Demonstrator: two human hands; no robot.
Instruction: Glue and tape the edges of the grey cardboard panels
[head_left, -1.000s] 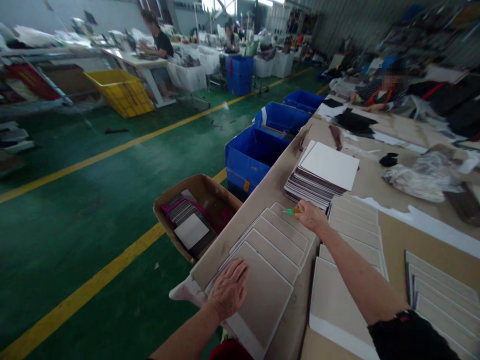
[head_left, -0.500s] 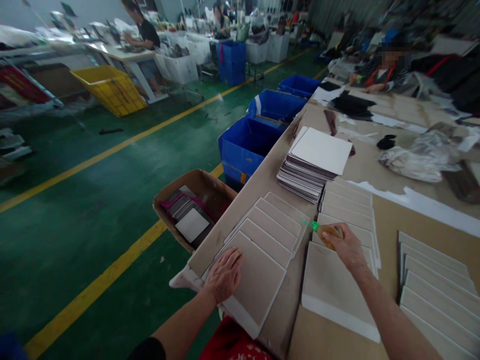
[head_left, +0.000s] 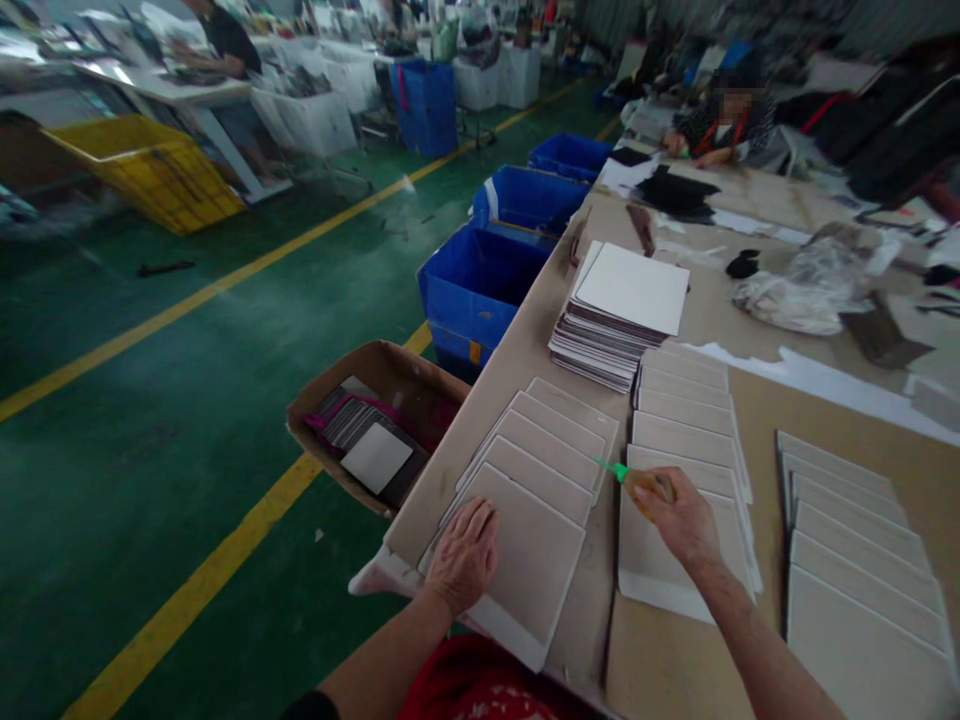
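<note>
The right grip [head_left: 681,517] clasps a bottle [head_left: 646,492] over the worktop [head_left: 526,347], long axis and green nozzle [head_left: 619,471] toward ten o'clock. The left grip [head_left: 466,558] lies flat on boards [head_left: 534,560]; blue bins [head_left: 469,318] stand at eleven.

No legible txt, nos. or brands. White print [head_left: 511,706] on the red cloth [head_left: 457,676] at btm edge, cut off by the frame; poss. lettering, but too blurred to read. Orange patch [head_left: 475,352] on front of nearest blue bin [head_left: 450,322]: wording n/a at this res. White strip [head_left: 491,200] on the blue bin behind [head_left: 540,195]: ditto, can't read. Only floor markings are clear, i.e. plain yellow lines [head_left: 225,283] on green floor [head_left: 247,400].
</note>
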